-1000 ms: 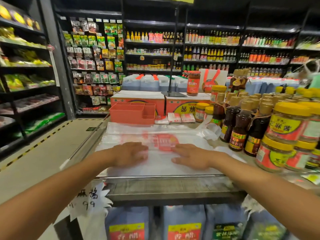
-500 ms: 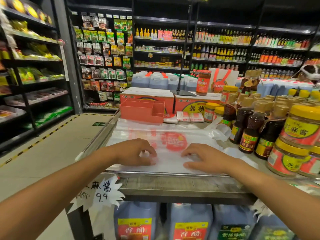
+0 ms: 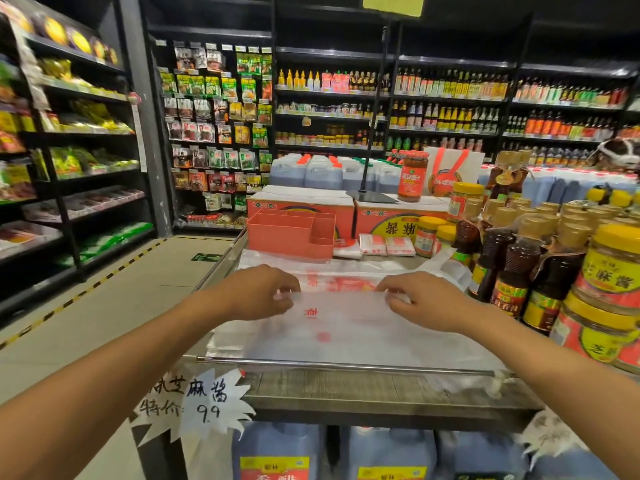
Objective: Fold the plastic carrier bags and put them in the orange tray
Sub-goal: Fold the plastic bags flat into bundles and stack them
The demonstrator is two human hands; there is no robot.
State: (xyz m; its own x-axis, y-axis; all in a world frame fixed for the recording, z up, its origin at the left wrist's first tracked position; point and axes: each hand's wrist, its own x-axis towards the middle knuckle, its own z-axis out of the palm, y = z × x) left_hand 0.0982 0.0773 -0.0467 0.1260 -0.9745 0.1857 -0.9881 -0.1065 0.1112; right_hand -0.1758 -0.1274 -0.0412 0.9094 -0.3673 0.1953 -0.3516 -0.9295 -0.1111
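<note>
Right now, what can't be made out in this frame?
All in the head view:
Orange tray floor: hidden by its front wall.
Plastic bag edge: covered by the left hand and right hand pinching it.
Bags underneath: translucent layers, uncountable.
Bag print: folded over, blurred.

Centre of frame: a white plastic carrier bag (image 3: 346,327) with red print lies flat on the tabletop (image 3: 381,393). The left hand (image 3: 258,292) and the right hand (image 3: 420,301) each pinch its folded far edge. The orange tray (image 3: 287,233) stands just beyond the bag, above centre. Small folded bags (image 3: 374,244) lie just right of the tray. Dark sauce bottles (image 3: 509,271) and yellow-lidded jars (image 3: 613,271) occupy the right of the frame.
</note>
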